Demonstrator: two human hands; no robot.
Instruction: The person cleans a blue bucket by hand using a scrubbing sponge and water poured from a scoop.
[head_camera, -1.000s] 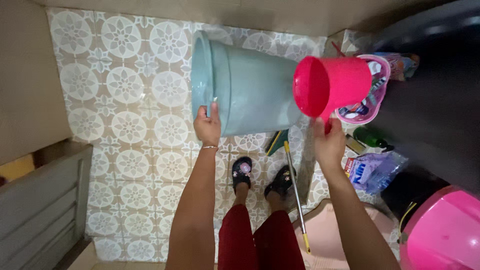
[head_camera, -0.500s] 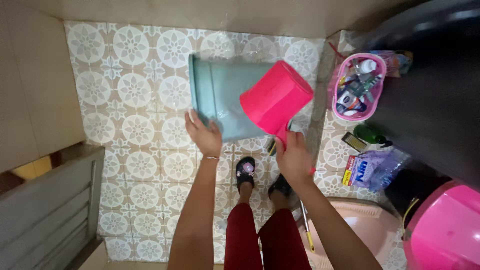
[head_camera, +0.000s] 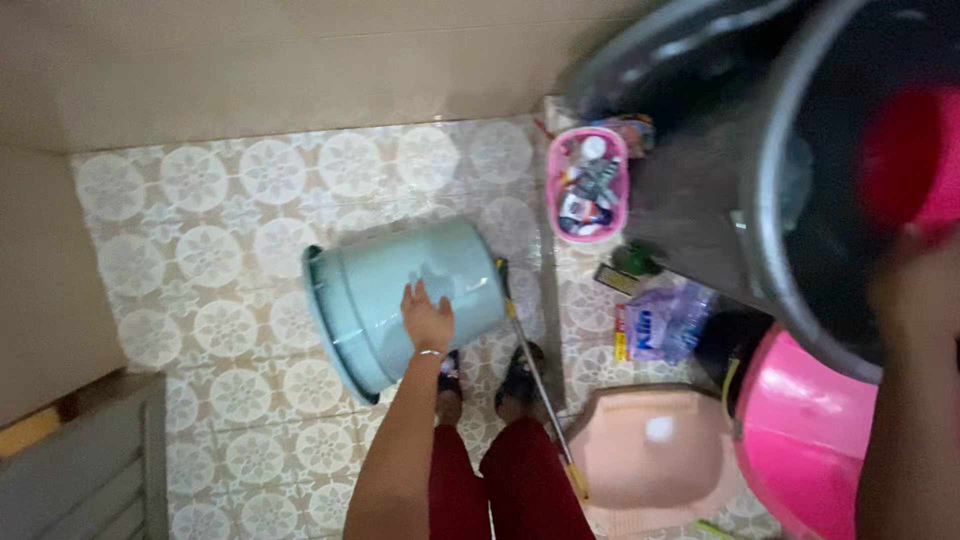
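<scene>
A pale green bucket (head_camera: 365, 300) lies on its side on the patterned floor tiles, with its mouth to the left. My left hand (head_camera: 426, 318) rests flat on its upper wall, fingers apart, without gripping it. My right hand (head_camera: 915, 295) is raised close to the camera and blurred. It holds a pink jug (head_camera: 905, 160) at the mouth of a large dark drum (head_camera: 790, 200) on the right. My feet in dark slippers (head_camera: 520, 375) stand just behind the bucket.
A pink basket of toiletries (head_camera: 588, 185) sits by the wall. A mop stick (head_camera: 532, 365) runs beside my feet. A peach basin (head_camera: 655, 455), a bright pink tub (head_camera: 800, 440), a plastic bag (head_camera: 665, 325) and a green bottle (head_camera: 635, 258) crowd the right. A grey door (head_camera: 90, 480) is lower left.
My right hand has swung the pink jug from over the green bucket up to the dark drum. My left hand left the bucket's rim and now lies on its side; the view turned right.
</scene>
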